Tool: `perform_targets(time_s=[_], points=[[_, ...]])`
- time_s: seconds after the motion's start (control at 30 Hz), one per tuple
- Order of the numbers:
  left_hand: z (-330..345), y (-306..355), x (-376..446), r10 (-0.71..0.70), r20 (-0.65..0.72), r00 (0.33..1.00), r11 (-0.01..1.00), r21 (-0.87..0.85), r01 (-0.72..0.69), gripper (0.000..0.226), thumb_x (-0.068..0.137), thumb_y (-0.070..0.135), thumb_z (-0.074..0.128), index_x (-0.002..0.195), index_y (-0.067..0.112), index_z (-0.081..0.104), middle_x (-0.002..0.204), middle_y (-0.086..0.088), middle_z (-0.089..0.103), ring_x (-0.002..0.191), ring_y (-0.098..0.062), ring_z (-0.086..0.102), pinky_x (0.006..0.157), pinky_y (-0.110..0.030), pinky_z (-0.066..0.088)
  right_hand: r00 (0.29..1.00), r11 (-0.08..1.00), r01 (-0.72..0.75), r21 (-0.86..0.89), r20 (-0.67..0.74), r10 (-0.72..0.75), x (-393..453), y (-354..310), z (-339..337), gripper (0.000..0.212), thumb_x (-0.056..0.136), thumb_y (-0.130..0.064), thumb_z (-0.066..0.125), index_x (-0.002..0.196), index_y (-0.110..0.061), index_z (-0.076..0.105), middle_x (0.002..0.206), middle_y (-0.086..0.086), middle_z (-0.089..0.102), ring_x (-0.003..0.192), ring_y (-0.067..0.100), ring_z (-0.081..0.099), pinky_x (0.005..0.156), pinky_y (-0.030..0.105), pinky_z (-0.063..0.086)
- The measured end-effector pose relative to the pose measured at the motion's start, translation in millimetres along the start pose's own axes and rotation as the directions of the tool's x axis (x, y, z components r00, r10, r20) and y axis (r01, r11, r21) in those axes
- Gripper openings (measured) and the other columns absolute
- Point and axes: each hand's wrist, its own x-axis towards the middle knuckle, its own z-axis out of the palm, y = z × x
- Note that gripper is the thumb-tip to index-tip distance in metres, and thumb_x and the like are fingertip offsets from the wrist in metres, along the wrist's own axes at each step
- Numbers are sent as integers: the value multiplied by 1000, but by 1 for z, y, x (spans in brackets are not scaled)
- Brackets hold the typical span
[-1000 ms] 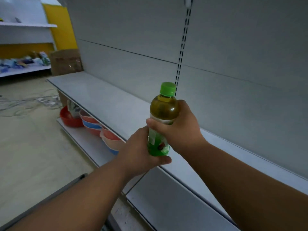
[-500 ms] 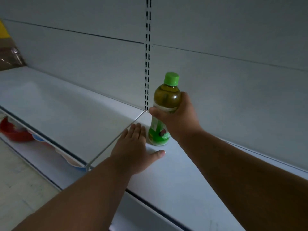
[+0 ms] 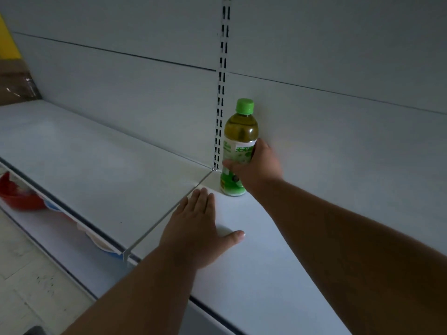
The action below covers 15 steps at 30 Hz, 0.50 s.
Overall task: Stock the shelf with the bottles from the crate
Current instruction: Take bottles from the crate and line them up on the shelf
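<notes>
Bottle: your right hand [image 3: 256, 170] wraps fingers round the green-capped plastic tea bottle [image 3: 238, 146], seating it upright | left hand [image 3: 196, 228], fingers flat together beside the bottle, braces on the white metal shelf [image 3: 254, 262]

Our two arms reach forward, one hand flat, one hand gripping.

Our left hand [image 3: 193, 228] lies palm down with its fingers straight and close together and the thumb spread out to the right, the forearm running back toward the lower left. Our right hand [image 3: 256, 170] is farther forward, thumb and fingers curled around the bottle [image 3: 238, 146], its forearm stretching in from the lower right above the left hand's level.
</notes>
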Motion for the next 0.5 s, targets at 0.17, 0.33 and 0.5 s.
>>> perform_targets(time_s=[0.17,0.33,0.5], points=[[1,0,-1,-5,0,1000,1000,-19,5,116,76,89,25,158,12,-5,167,-6,-10,152,-16,-13,124,-38,-1,997,999,-20,-36,-73,18,7,-5,9,67,70,-43,88,118,-13,52,122,4,58,107,23,60,87,35,50],[1,1,0,2,-8,1000,1000,-25,-2,115,78,87,29,159,12,-4,167,-6,-9,153,-17,-11,124,-38,0,991,993,-22,-113,-134,7,5,-15,18,73,71,-49,85,120,-10,48,124,7,56,115,26,55,96,38,47],[2,0,0,5,-27,1000,1000,-29,-5,116,77,87,31,159,11,-3,167,-7,-7,153,-18,-9,124,-39,2,990,996,-57,-73,-134,47,1,-18,22,81,69,-51,86,125,-9,46,128,8,53,120,27,53,102,38,46]])
